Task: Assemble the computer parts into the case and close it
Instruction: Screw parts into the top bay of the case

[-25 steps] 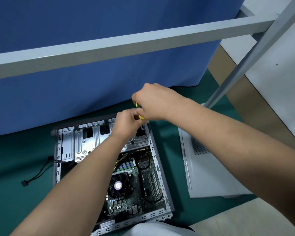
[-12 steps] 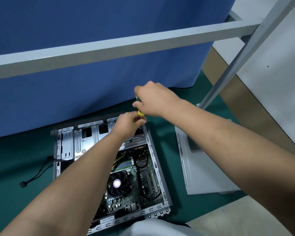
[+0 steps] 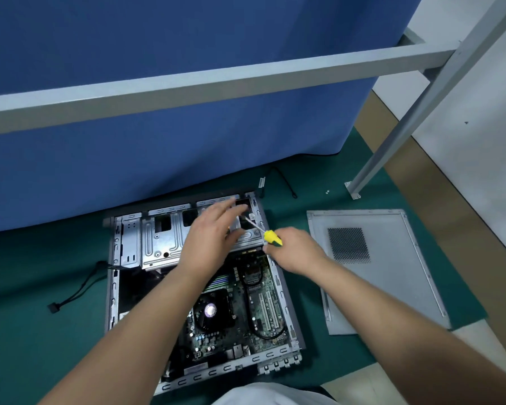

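Observation:
An open computer case [image 3: 113, 290] lies flat on the green mat, its motherboard [image 3: 240, 314] with a round fan exposed in the near half. A silver drive cage [image 3: 161, 241] fills the far half. My left hand [image 3: 214, 232] hovers over the cage's right part with fingers spread and blurred. My right hand [image 3: 297, 249] grips a screwdriver [image 3: 270, 237] by its yellow handle at the case's right wall. Its metal shaft points up-left toward the far right corner of the cage. The grey side panel [image 3: 392, 258] lies flat on the mat to the right.
A blue cloth hangs behind the case. A grey metal bar [image 3: 246, 80] crosses overhead and a slanted leg [image 3: 406, 127] stands on the mat at the right. A black cable with a plug [image 3: 70, 296] trails left of the case. Two small screws [image 3: 327, 192] lie near the leg.
Both hands have dropped from above the case's far right corner. The left hand has let go and spread its fingers. The right hand has drawn back to the right with the screwdriver.

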